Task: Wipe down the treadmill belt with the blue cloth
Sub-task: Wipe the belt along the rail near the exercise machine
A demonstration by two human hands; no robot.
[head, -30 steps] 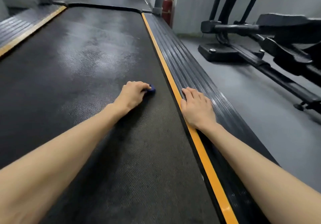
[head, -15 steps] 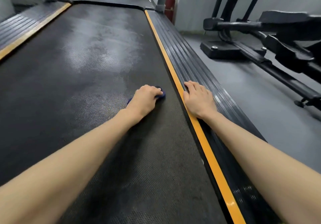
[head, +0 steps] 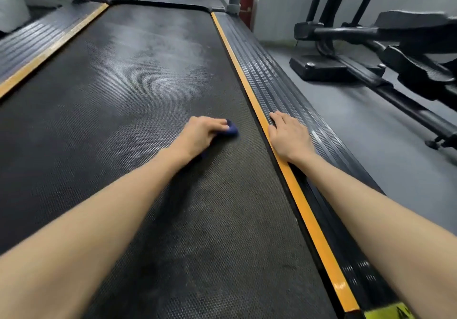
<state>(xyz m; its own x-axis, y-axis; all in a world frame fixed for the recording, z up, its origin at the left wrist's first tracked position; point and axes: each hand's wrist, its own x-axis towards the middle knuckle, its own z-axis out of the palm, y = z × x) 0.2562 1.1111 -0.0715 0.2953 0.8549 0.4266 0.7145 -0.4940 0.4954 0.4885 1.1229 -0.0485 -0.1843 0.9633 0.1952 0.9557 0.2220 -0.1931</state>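
**A:** Status of the wipe?

**B:** Small bunched blue cloth [head: 232, 130] is gripped under the left hand [head: 202, 135], with fingers curled over it. It is pressed onto the black textured treadmill belt [head: 111, 133], near the belt's right edge. Only a corner of it is seen past the fingertips.

**A:** Right hand?

**B:** Right hand [head: 288, 135] is laid flat with fingers straight and nothing held. It is braced on the ribbed black side rail [head: 267, 76], just past the orange edge stripe [head: 243, 71].

**A:** Risks?

**B:** Cloth is bunched small, so narrow strokes are likely. Streaks could be left in the pale hazy patches [head: 158, 76] farther up the belt. If a stroke is carried too far right, the cloth could be caught in the gap at the belt edge. Weight appears to be borne on the braced hand, so a slip on the ribs would break the stroke.
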